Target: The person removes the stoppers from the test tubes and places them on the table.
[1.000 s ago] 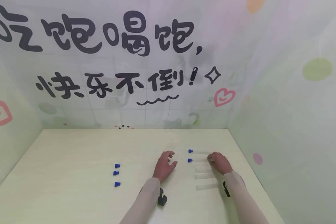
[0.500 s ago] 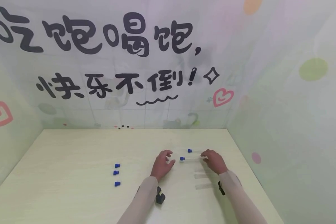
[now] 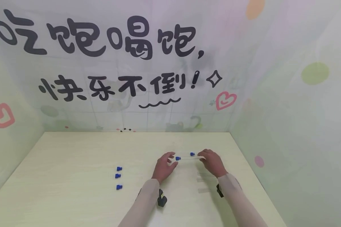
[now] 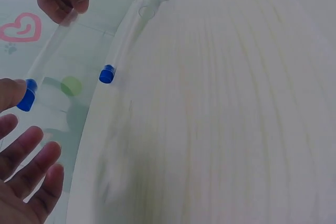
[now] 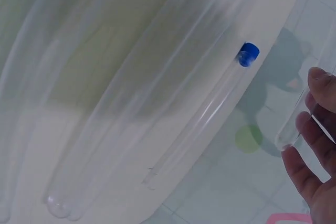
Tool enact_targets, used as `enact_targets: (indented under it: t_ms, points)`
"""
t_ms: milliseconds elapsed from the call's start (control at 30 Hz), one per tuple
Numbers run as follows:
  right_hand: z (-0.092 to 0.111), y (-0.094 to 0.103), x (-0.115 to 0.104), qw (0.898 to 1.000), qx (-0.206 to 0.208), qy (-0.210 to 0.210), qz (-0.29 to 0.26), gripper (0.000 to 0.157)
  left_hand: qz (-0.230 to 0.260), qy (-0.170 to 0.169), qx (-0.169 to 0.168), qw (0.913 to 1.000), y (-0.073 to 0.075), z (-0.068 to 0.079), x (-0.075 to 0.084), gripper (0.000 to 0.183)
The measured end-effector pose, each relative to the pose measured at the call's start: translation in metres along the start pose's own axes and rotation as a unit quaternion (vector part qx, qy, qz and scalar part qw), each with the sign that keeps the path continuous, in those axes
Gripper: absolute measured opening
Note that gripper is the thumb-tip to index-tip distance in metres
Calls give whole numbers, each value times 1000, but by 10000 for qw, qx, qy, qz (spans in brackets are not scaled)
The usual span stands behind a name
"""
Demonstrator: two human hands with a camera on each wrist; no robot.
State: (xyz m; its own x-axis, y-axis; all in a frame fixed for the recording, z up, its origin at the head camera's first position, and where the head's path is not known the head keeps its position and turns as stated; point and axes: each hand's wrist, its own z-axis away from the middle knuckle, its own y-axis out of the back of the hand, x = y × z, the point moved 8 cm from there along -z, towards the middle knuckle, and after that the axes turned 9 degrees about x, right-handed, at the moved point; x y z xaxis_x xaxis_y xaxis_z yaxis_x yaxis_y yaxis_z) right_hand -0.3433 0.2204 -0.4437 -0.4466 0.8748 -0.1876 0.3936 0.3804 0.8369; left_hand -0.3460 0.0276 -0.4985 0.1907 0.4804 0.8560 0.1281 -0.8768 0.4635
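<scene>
On the left part of the pale wood-grain tabletop (image 3: 74, 201), three small blue plastic caps (image 3: 117, 176) lie in a loose column, well apart from the hands. Next comes the left hand (image 3: 162, 168), its fingers spread and its thumb beside the blue end of a raised tube; whether the thumb touches that end cannot be told. The raised tube, a slim clear cylinder with a blue cap (image 3: 178, 158), reaches from there to the right hand, roughly level in the head view. Behind it, a second clear tube with a blue cap (image 5: 198, 119) lies on the tabletop near its far edge. Farther right and nearer the person, clear uncapped tubes (image 3: 203, 190) lie side by side, partly hidden by the right forearm. Rightmost, the right hand (image 3: 213, 162) pinches the raised tube near its uncapped end between thumb and fingers.
</scene>
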Motion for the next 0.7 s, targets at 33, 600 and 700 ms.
enact_targets:
  t_ms: [33,600,700]
  points:
    - [-1,1,-3,10000,31,29,15,21,46,-28,1,10000,1,0,1,39]
    - [-11,13,-44,9864,1258,1036,209,26,540,-587,800,9936,42,-5,7,21]
    - [-13,14,-53,9818,1379,1211,497,28,544,-564,871,9931,48,-6,7,21]
